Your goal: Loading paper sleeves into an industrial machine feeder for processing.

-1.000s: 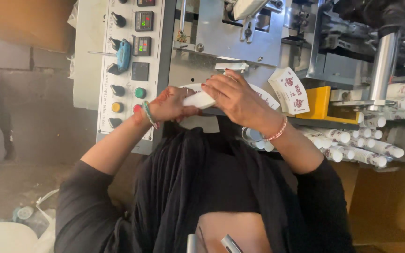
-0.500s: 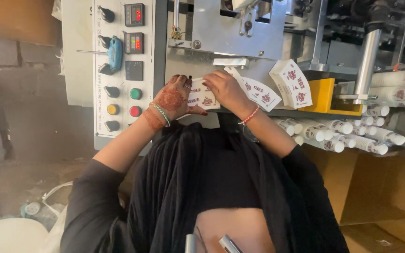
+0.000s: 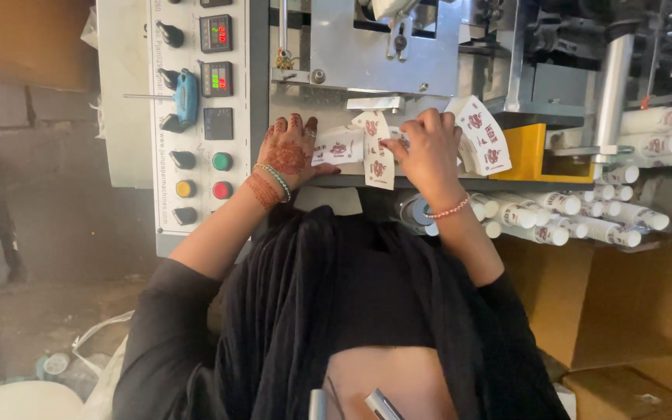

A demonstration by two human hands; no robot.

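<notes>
Both my hands are up at the ledge of a grey machine point(image 3: 383, 54). My left hand point(image 3: 288, 154), patterned with henna and wearing bead bracelets, grips a white printed fan-shaped paper blank point(image 3: 337, 148) between thumb and fingers. My right hand point(image 3: 428, 149), with a pink bead bracelet, pinches another printed blank point(image 3: 376, 162) that hangs downward over the ledge. Just right of my right hand, a stack of the same blanks point(image 3: 485, 134) leans on the machine.
A control panel point(image 3: 204, 117) with round coloured buttons, knobs and red digit displays stands to the left. A yellow bracket point(image 3: 529, 152) and a steel roller point(image 3: 611, 93) are at right. Below them lie several rolled white printed cup sleeves point(image 3: 569, 211) over brown cardboard boxes point(image 3: 624, 303).
My hands have spread apart from one shared bundle. Each now holds a separate blank at the ledge, and the right-hand blank has swung down.
</notes>
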